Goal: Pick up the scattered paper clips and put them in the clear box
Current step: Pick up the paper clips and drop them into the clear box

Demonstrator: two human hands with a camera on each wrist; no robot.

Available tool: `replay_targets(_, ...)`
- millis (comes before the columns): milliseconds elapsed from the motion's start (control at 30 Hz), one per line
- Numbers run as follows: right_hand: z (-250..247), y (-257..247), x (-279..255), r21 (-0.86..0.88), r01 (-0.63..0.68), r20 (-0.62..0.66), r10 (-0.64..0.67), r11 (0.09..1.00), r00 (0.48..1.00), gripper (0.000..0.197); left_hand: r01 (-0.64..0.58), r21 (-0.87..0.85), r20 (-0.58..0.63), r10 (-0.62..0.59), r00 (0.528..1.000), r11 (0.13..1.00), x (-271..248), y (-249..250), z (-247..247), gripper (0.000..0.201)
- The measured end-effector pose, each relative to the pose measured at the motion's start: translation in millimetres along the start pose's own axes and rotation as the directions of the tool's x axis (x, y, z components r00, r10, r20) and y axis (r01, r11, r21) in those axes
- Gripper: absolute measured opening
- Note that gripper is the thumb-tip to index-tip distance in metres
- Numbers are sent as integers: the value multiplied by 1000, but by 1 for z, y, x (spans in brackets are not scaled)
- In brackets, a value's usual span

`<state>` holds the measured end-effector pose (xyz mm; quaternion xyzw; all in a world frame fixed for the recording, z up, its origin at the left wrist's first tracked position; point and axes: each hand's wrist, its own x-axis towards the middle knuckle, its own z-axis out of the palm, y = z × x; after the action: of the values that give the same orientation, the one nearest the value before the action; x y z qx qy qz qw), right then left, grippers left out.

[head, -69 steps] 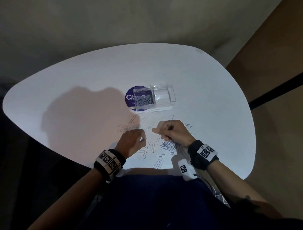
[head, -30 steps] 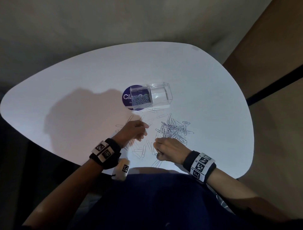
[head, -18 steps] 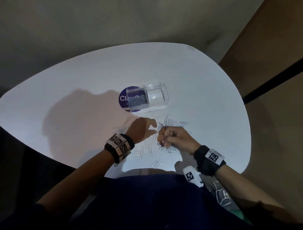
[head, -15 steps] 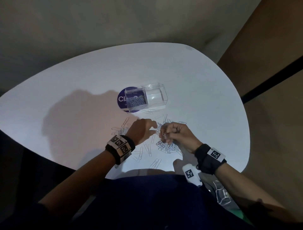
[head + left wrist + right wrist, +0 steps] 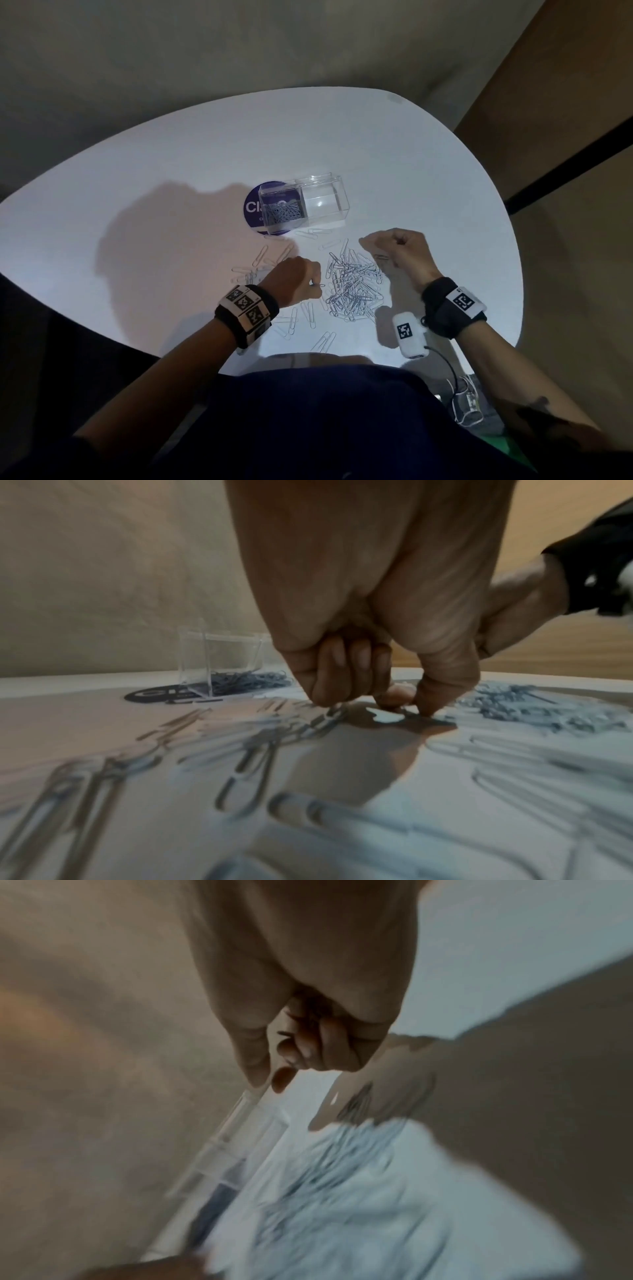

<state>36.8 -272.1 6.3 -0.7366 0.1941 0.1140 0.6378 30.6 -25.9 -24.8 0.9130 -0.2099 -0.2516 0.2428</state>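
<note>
Several silver paper clips (image 5: 352, 284) lie heaped and scattered on the white table (image 5: 171, 192). The clear box (image 5: 322, 202) stands behind them, with clips in its left compartment (image 5: 284, 214); the left wrist view shows the box (image 5: 222, 664) too. My left hand (image 5: 310, 282) is at the heap's left edge, thumb and forefinger (image 5: 428, 696) down on the table pinching one clip. My right hand (image 5: 394, 246) hovers as a fist right of the heap. In the blurred right wrist view its curled fingers (image 5: 308, 1047) seem to enclose a few clips.
A round purple sticker (image 5: 253, 209) lies under the box's left end. Loose clips (image 5: 260, 257) spread left of my left hand and toward the near table edge (image 5: 308, 353). A brown wall (image 5: 565, 171) rises on the right.
My right hand has lifted off the heap and moved right as a fist, uncovering the clips. My left hand has drawn back slightly and now pinches a clip at the heap's left edge.
</note>
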Motion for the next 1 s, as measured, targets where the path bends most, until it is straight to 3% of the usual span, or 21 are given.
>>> replay_targets(67,-15,4,14,-361,159,24,-162,919,987,13,-24,-70,-13,23,1000,997,-1,0,-3,15)
replay_targets(133,-24,5,21,-594,247,144,-200,766,969,9,-13,-187,-13,11,1000,982,0,2,-9,15)
replay_targets(200,-29,9,23,-642,319,242,-211,698,947,10,92,-377,75,-69,995,921,2,2,-19,13)
replay_targets(300,-27,11,23,-671,341,286,-195,659,938,12,179,-762,205,-31,978,622,1,1,-27,9)
replay_targets(367,-25,15,25,-705,354,308,-184,615,933,14,205,-855,219,-27,975,476,2,2,-30,6)
replay_targets(467,-22,16,26,-736,364,329,-168,571,929,22,243,-879,224,-96,970,410,8,4,-29,18)
replay_targets(600,-18,11,28,-769,345,361,-81,539,929,23,238,-869,151,-225,963,434,18,10,-26,7)
replay_targets(633,-18,12,29,-772,333,362,-56,542,930,21,243,-849,130,-260,957,468,22,14,-25,14)
replay_targets(700,-18,13,29,-760,300,338,-45,576,940,19,244,-711,49,-299,953,659,32,17,-20,30)
replay_targets(767,-20,12,27,-674,233,263,-68,701,963,20,180,-373,-93,-230,969,910,38,16,-15,38)
replay_targets(800,-21,10,24,-595,190,216,-73,781,974,22,119,-222,-157,-156,975,968,38,15,-12,35)
replay_targets(900,-26,6,17,-218,66,155,-32,974,987,24,-21,-31,-263,12,965,999,37,13,-7,9)
replay_targets(1000,-29,3,16,44,-56,165,48,997,985,24,-98,139,-248,131,960,985,42,13,-6,13)
